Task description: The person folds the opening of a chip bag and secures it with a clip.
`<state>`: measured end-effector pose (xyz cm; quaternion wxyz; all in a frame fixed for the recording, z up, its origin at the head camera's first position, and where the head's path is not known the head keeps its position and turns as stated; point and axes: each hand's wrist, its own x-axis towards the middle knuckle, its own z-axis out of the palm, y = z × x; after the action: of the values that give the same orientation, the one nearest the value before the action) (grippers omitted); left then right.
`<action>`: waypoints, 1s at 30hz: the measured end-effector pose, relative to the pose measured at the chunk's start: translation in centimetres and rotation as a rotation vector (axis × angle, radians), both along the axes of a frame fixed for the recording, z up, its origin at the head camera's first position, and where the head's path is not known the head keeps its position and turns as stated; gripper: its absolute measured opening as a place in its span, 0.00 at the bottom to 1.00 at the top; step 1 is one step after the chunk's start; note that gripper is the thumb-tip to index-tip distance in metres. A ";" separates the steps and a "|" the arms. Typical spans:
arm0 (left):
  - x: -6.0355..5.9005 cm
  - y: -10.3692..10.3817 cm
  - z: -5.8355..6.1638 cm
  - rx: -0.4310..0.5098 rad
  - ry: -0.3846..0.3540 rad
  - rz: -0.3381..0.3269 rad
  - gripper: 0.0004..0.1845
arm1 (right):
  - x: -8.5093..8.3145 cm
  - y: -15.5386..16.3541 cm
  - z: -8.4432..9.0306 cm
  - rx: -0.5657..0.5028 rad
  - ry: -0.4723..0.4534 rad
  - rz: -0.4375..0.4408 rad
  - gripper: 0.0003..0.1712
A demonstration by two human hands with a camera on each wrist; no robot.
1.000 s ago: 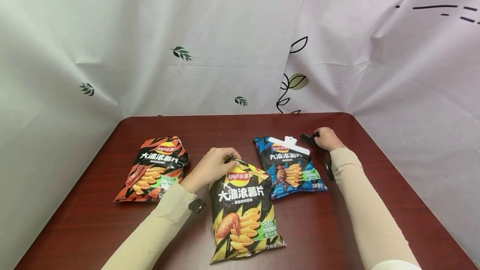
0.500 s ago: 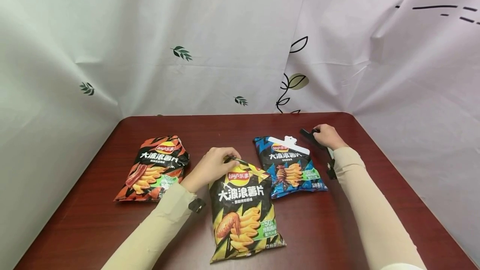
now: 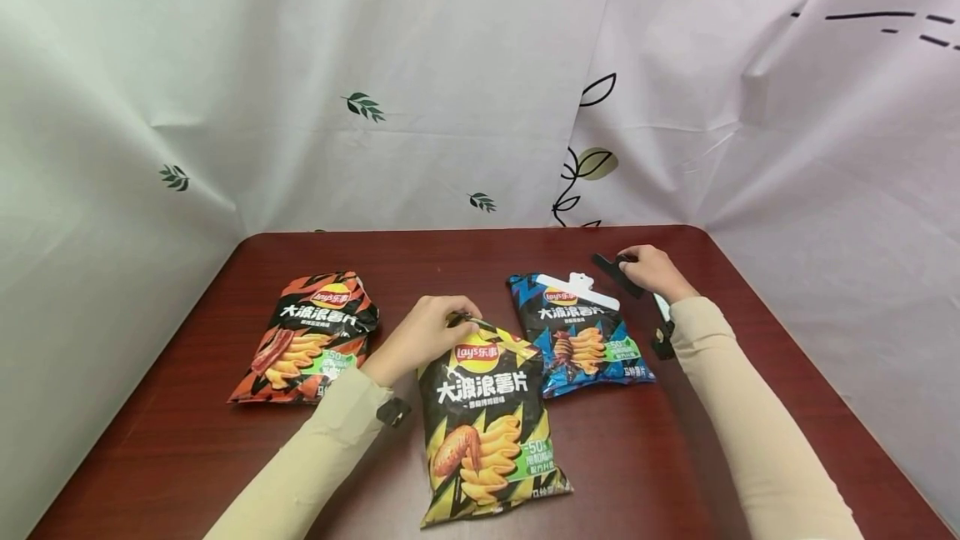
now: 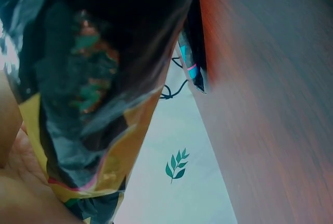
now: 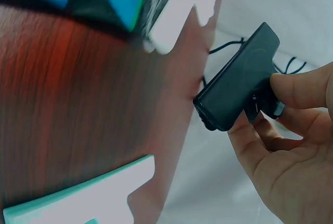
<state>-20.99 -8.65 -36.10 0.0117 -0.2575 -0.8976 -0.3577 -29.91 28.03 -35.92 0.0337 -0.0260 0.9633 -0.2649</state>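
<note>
- The yellow-and-black chip bag (image 3: 491, 419) is at the near middle of the table (image 3: 420, 261), its printed front facing up and its top toward the far side; whether its lower edge touches the wood is hard to tell.
- The left hand (image 3: 427, 338) pinches this bag at its top edge, the grip closed on the folded corner between thumb and fingers.
- A black clip (image 5: 239, 81) is in the right hand (image 3: 656, 270), near the far right of the table; that grip pinches the clip's handle, thumb on one side and fingers on the other.
- A blue chip bag (image 3: 577, 348) lies just beyond the yellow-and-black one, to its right, with a white clip (image 3: 577, 290) across its upper end.
- A second pale clip (image 5: 86, 193), edged in green, lies on the table by the right wrist, partly hidden by the arm in the head view.
- An orange-and-black chip bag (image 3: 311, 340) lies on the left, beyond the left forearm.
- Both arms wear cream sleeves (image 3: 750, 423).
- White sheeting (image 3: 450, 40) with leaf prints hangs behind the table.
</note>
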 end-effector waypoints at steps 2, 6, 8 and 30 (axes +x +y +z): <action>0.0 0.0 0.0 0.003 -0.002 0.001 0.04 | 0.1 -0.2 0.2 -0.006 0.002 0.011 0.25; 0.0 0.0 -0.2 0.003 0.003 0.003 0.04 | 0.4 -0.8 0.5 -0.036 0.006 0.034 0.25; 0.0 -0.1 -0.2 0.004 0.000 0.005 0.04 | 0.5 -1.1 0.6 -0.058 0.005 0.044 0.25; -0.1 -0.2 -0.3 0.015 0.056 -0.028 0.06 | 2.2 -4.1 1.6 -0.336 -0.106 0.209 0.27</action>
<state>-21.11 -8.83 -36.42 0.0339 -0.2797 -0.8906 -0.3570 -27.68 23.97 -34.35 0.1070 -0.1172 0.8946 -0.4178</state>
